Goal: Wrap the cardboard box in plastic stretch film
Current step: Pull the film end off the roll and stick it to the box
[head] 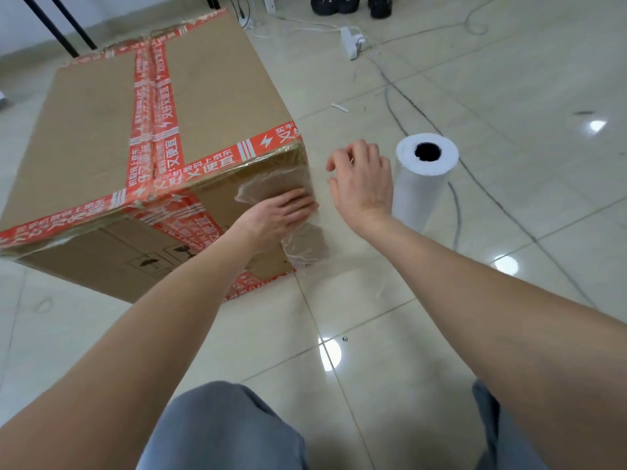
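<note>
A large cardboard box (101, 123) sealed with red printed tape stands on the tiled floor, filling the left half of the view. My left hand (285, 212) presses flat with straight fingers on a crumpled end of clear stretch film (305, 242) against the box's near right corner. The white roll of stretch film (420, 184) stands upright on the floor just right of that corner. My right hand (363, 181) hovers between the box and the roll, fingers loosely curled, holding nothing that I can make out. Thin film seems to span from corner towards roll.
A white power strip (353, 40) and loose cables trail across the floor behind the roll. Black shoes (349, 3) sit at the far edge. Black table legs (61, 25) stand behind the box. My knees in grey trousers (224, 432) are at the bottom.
</note>
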`<state>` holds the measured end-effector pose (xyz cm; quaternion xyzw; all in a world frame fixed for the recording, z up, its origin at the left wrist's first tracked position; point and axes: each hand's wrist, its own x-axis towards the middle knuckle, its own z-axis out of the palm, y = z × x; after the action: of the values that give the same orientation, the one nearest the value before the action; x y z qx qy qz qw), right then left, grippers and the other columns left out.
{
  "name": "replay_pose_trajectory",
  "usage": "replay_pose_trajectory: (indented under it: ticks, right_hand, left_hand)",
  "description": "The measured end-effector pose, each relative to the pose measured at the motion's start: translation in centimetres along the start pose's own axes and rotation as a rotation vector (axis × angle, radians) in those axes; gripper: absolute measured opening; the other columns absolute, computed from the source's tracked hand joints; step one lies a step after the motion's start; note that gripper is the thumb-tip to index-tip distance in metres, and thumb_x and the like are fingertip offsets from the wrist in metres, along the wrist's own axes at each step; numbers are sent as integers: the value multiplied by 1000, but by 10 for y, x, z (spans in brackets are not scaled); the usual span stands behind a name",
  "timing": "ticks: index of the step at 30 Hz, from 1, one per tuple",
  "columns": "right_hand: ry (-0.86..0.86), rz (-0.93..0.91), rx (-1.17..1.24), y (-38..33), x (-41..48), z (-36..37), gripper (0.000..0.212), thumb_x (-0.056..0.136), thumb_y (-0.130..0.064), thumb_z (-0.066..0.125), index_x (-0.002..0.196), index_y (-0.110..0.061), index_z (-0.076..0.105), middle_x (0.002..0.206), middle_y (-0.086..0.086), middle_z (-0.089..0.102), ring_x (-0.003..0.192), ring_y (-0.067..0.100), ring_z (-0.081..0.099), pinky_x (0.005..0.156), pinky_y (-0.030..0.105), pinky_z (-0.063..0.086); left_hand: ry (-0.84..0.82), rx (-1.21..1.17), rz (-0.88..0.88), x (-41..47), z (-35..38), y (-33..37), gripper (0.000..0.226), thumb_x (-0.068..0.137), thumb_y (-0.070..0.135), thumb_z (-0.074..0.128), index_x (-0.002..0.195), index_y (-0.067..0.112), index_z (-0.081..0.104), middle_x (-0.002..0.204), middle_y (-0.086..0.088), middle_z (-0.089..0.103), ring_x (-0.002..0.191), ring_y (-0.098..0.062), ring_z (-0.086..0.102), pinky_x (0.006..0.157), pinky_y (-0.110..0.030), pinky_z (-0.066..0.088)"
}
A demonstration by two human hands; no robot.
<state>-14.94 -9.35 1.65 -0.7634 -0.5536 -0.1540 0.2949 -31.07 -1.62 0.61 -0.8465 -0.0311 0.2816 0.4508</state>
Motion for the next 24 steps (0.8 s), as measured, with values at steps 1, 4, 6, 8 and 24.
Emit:
replay_pose_trajectory:
  ticks: [1,4,6,8,24]
  right_hand:
    - [-18,-34,-5,-3,-11,2,20,65,-15,77,78,-19,62,81,7,57,75,30,57,61,33,40]
    - [-110,-82,-24,-6,-42,16,24,61,-13,80,72,-21,60,75,4,56,68,28,56,55,30,38]
    - [-190,-75,-28,-5,-53,30,23,61,-12,78,74,-22,62,76,4,58,70,28,57,56,30,40]
    - [-236,-75,-33,-4,-59,42,21,67,-9,72,83,-20,67,86,7,61,79,31,59,62,33,42]
    - [-405,89,-24,19,-110,107,58,86,-3,47,140,-21,38,148,8,30,137,27,26,105,35,26]
  left_hand:
    - [-25,-13,2,-2,3,2,59,99,24,26,152,9,3,159,-11,-6,147,-27,-9,113,-45,-17]
    - [-32,55,-8,-3,6,8,60,100,24,30,152,10,4,159,-12,-5,147,-30,-8,112,-48,-17]
    - [-1,30,-9,0,12,14,61,99,24,34,152,11,7,159,-12,-3,147,-30,-6,111,-49,-18]
    - [26,3,-22,3,23,23,61,98,23,41,152,14,14,160,-10,1,147,-28,-1,109,-50,-18]
    - [399,-171,260,57,66,72,11,66,23,80,73,14,77,86,-5,74,97,-26,68,109,-46,38]
